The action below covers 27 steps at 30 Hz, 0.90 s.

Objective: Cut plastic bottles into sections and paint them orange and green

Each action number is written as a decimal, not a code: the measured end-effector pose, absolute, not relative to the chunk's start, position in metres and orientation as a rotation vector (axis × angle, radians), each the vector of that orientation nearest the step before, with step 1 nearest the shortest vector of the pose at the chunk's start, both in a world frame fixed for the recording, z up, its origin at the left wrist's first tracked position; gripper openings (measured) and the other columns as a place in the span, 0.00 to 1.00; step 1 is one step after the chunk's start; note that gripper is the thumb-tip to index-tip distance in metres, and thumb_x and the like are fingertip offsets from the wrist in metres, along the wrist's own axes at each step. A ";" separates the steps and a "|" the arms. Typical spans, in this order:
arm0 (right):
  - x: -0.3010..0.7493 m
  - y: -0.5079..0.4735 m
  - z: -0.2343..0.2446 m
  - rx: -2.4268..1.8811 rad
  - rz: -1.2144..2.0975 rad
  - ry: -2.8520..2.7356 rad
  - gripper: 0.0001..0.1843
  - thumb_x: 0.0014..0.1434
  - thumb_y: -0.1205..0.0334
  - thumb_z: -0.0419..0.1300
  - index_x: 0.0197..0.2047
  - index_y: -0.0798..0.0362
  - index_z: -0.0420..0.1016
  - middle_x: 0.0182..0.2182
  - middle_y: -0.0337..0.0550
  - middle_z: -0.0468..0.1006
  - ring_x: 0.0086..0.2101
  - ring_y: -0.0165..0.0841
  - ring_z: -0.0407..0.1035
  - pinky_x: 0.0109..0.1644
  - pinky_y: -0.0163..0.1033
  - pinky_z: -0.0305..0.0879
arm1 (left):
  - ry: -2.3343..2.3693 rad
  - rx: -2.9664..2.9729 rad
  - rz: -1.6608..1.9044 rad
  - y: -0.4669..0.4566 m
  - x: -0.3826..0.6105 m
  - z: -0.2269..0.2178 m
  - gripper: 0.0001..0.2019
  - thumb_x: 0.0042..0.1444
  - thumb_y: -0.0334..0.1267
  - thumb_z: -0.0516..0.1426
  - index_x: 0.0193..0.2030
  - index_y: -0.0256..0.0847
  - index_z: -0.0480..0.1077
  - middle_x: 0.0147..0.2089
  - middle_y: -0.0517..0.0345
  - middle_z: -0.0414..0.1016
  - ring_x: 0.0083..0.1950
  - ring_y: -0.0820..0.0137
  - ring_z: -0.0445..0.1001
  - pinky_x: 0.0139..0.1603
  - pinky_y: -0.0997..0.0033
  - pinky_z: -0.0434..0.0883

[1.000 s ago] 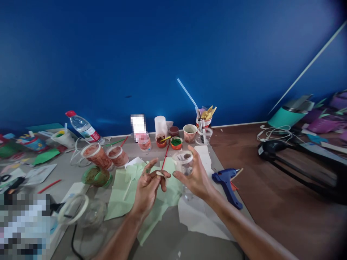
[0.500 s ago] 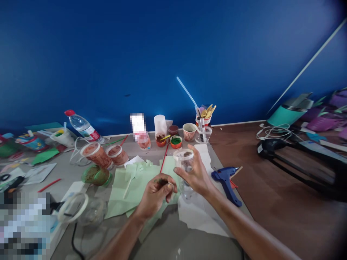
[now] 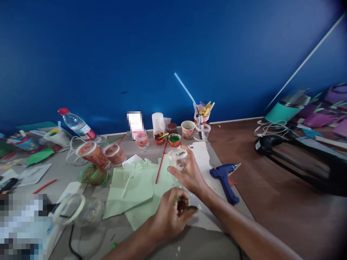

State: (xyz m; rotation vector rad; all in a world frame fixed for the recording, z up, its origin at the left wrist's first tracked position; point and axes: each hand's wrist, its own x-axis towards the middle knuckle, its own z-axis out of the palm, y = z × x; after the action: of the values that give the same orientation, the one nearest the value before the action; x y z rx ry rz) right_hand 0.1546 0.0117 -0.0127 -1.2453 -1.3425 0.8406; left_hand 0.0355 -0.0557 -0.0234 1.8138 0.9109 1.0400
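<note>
My right hand (image 3: 189, 174) is wrapped round a small clear plastic cup (image 3: 178, 159), holding it just above the table. My left hand (image 3: 173, 213) sits lower and nearer to me, its paint-stained fingers curled together over the white paper (image 3: 202, 222); whether anything is in them I cannot make out. A red-handled paintbrush (image 3: 161, 163) lies on the light green paper sheets (image 3: 138, 187) left of the cup.
Paint cups (image 3: 175, 139), a pen holder (image 3: 202, 121), two brown-filled tubs (image 3: 92, 153), a water bottle (image 3: 77, 124) and a green lid (image 3: 93, 176) crowd the grey table. A blue glue gun (image 3: 225, 177) lies at the right edge. A black stand (image 3: 298, 155) lies on the floor.
My left hand has dropped from beside the cup down toward me and to the right, fingers closing. The red brush now lies on the green paper. The cup has lowered slightly.
</note>
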 end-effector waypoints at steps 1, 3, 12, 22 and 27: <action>0.152 0.011 -0.013 -1.242 0.833 -1.339 0.39 0.46 0.56 0.65 0.59 0.49 0.54 0.49 0.50 0.67 0.42 0.38 0.67 0.45 0.47 0.69 | 0.940 1.886 1.075 -0.056 0.035 -0.024 0.11 0.52 0.31 0.59 0.33 0.43 0.58 0.24 0.69 0.59 0.20 0.79 0.56 0.22 0.80 0.58; 0.149 0.009 -0.013 -1.250 0.807 -1.336 0.40 0.46 0.57 0.66 0.60 0.49 0.54 0.50 0.50 0.66 0.43 0.39 0.67 0.47 0.48 0.69 | 1.000 2.006 1.133 -0.055 0.036 -0.024 0.11 0.52 0.30 0.58 0.32 0.44 0.57 0.22 0.69 0.59 0.20 0.78 0.57 0.23 0.79 0.58; 0.148 0.004 -0.010 -1.266 0.717 -1.276 0.40 0.48 0.60 0.66 0.61 0.47 0.53 0.52 0.50 0.66 0.48 0.41 0.66 0.50 0.51 0.67 | 0.998 2.019 1.159 -0.054 0.034 -0.020 0.10 0.51 0.30 0.60 0.29 0.43 0.61 0.23 0.64 0.64 0.22 0.75 0.60 0.25 0.76 0.60; 0.166 0.000 -0.001 -1.137 0.884 -1.373 0.41 0.48 0.56 0.67 0.61 0.48 0.52 0.53 0.52 0.66 0.51 0.44 0.66 0.54 0.52 0.65 | 1.016 1.406 1.543 -0.022 0.006 -0.007 0.05 0.61 0.40 0.56 0.38 0.42 0.67 0.33 0.61 0.65 0.28 0.76 0.64 0.29 0.76 0.63; 0.163 -0.009 -0.004 -1.186 0.807 -1.563 0.51 0.46 0.56 0.68 0.67 0.49 0.43 0.58 0.56 0.62 0.55 0.48 0.62 0.59 0.58 0.60 | 1.055 1.419 1.538 -0.013 -0.005 -0.004 0.10 0.60 0.46 0.56 0.36 0.41 0.68 0.34 0.60 0.65 0.30 0.74 0.65 0.33 0.73 0.65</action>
State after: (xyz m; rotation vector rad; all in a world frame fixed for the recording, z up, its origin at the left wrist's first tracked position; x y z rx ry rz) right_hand 0.1626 -0.0088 -0.0041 -1.1864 -1.5632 0.8069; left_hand -0.0049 -0.0126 -0.0041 1.4186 1.0550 1.5381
